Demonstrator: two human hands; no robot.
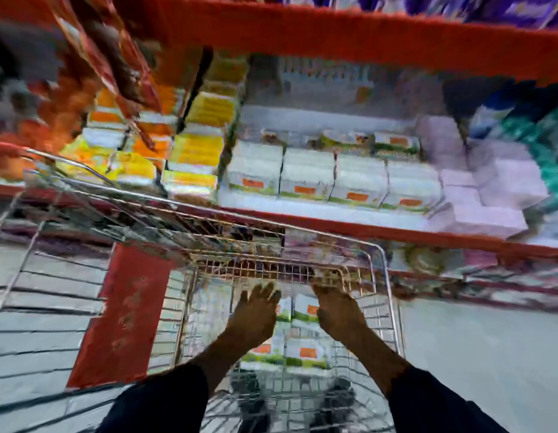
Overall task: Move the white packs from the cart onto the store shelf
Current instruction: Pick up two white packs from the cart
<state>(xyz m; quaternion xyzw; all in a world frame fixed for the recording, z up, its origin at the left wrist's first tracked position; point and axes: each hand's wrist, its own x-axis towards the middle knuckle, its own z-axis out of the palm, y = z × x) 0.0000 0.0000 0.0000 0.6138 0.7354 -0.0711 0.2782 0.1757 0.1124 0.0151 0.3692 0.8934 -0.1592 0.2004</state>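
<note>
Both arms reaching down into wire cart (384, 276), dark sleeves pushed to forearms. Left hand (254, 317) lying palm-down, fingers spread wide over white packs (298, 351) in cart basket. Right hand (335, 310) extending to far packs, fingers pointing forward; grip blurred, cannot tell whether holding anything. More white packs (330, 178) sitting in row on red-edged store shelf (365, 228) beyond cart.
</note>
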